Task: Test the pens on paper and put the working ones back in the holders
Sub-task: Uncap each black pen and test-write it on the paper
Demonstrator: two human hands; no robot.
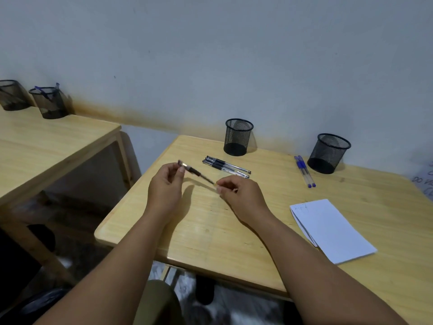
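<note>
A black pen [198,172] is held level above the wooden table [210,226], one end pinched in my left hand [167,184] and the other in my right hand [236,192]. Just behind it two black pens [226,167] lie side by side on the table. Two blue pens [304,171] lie further right, beside the right black mesh holder [328,153]. The left mesh holder [237,137] stands at the back edge; both look empty. A white folded paper [332,231] with faint scribbles lies at the right front.
A second wooden table [46,146] stands to the left across a gap, with two more mesh holders [50,103] on it, one holding blue pens. A grey wall runs behind both tables. My knee [159,303] shows below the table edge.
</note>
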